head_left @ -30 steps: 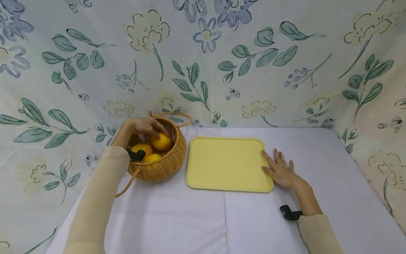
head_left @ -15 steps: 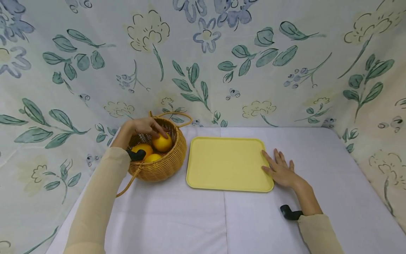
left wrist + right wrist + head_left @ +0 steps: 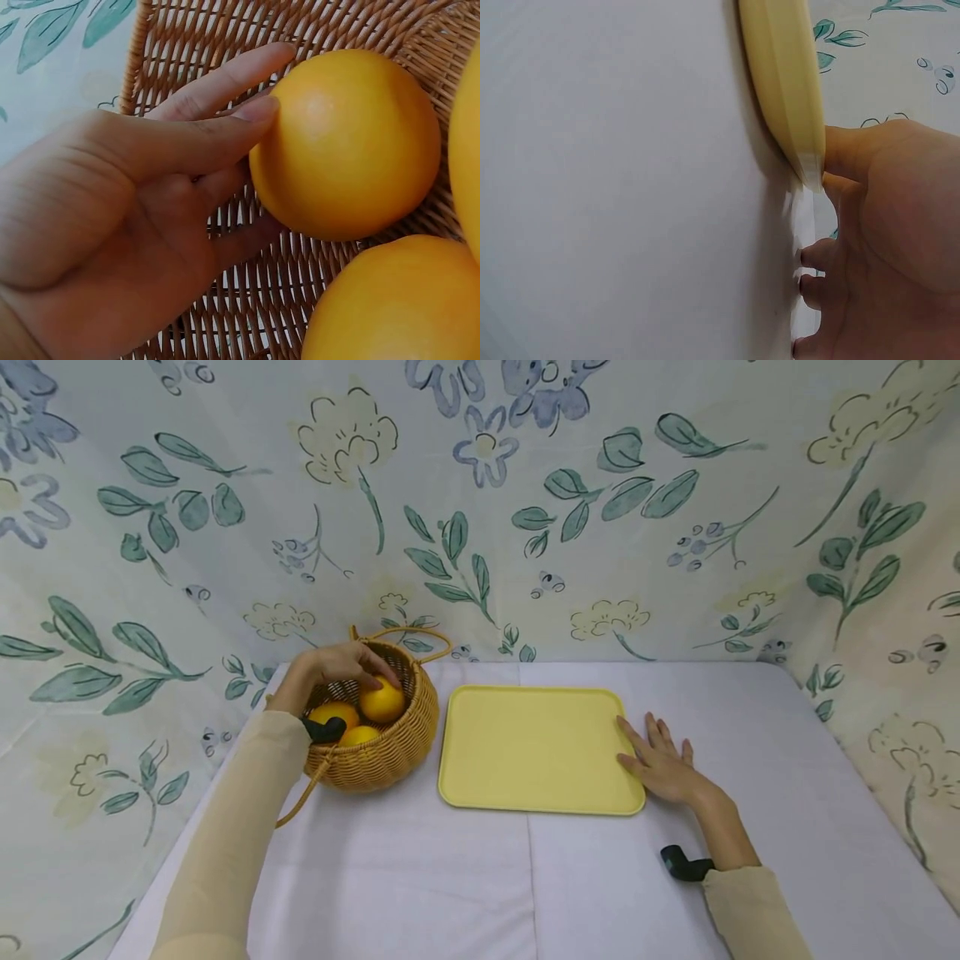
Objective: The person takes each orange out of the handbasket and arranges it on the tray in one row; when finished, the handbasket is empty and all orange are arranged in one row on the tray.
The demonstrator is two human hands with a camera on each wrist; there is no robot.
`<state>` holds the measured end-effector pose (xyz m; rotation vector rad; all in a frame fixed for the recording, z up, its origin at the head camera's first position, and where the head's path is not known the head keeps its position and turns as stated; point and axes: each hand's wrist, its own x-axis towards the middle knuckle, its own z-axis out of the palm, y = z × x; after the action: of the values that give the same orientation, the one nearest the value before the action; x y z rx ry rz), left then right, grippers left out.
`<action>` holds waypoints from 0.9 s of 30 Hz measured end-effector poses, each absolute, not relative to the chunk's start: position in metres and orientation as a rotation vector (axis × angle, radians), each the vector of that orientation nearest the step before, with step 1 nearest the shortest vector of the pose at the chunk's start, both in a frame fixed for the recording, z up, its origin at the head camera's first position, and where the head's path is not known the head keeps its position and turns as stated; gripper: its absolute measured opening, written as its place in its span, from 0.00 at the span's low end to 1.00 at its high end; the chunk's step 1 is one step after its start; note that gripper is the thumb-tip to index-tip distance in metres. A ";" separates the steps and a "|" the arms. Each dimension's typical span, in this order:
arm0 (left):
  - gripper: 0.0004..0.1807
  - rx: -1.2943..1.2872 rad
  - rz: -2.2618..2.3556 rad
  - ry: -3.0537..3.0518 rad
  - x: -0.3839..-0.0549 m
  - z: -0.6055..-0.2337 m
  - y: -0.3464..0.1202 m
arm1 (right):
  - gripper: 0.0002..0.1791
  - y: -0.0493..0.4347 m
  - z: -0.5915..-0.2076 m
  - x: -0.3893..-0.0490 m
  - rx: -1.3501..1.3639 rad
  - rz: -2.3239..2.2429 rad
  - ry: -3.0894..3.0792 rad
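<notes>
My left hand (image 3: 341,662) reaches into a round wicker basket (image 3: 390,766) and holds an orange (image 3: 384,703) near its far side. In the left wrist view, the thumb (image 3: 255,109) presses against the fruit's edge, with the other fingers spread around and partly behind it. Two more oranges, one at the left (image 3: 333,717) and one nearer the front rim (image 3: 360,736), lie beside it. On the right, my right hand (image 3: 667,770) lies with fingers spread, its thumb and forefinger touching the right edge of a yellow rectangular tray (image 3: 540,750).
The basket's thin handles stick out, one at the back (image 3: 431,635) and one toward the front left (image 3: 300,802). A white cloth (image 3: 420,877) covers the table. Floral fabric (image 3: 495,527) hangs behind and along both sides.
The left fingers have shifted slightly over the orange, which has barely moved within the basket. My right hand and the tray stay in place.
</notes>
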<state>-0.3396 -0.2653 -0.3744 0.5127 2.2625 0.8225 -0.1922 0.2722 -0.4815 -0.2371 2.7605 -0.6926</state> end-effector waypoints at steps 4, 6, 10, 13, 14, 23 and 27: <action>0.17 0.523 0.806 2.272 -0.339 -0.374 -0.263 | 0.40 0.271 -0.482 -0.192 -0.224 -0.685 2.763; 0.16 0.505 0.795 2.274 -0.338 -0.373 -0.263 | 0.40 0.271 -0.482 -0.192 -0.220 -0.682 2.765; 0.15 0.474 0.754 2.280 -0.338 -0.373 -0.262 | 0.41 0.271 -0.482 -0.192 -0.217 -0.680 2.765; 0.14 0.471 0.737 2.281 -0.337 -0.374 -0.263 | 0.40 0.271 -0.482 -0.192 -0.221 -0.678 2.765; 0.15 0.468 0.745 2.275 -0.337 -0.375 -0.264 | 0.40 0.270 -0.481 -0.192 -0.223 -0.678 2.764; 0.20 0.465 0.845 2.185 -0.341 -0.382 -0.271 | 0.40 0.270 -0.481 -0.192 -0.223 -0.685 2.761; 0.22 0.476 0.849 2.180 -0.340 -0.383 -0.271 | 0.40 0.270 -0.482 -0.192 -0.218 -0.682 2.764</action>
<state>-0.3402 -0.2713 -0.3825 0.4762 2.1801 0.8489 -0.1920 0.2701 -0.4816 -0.2178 2.7638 -0.6817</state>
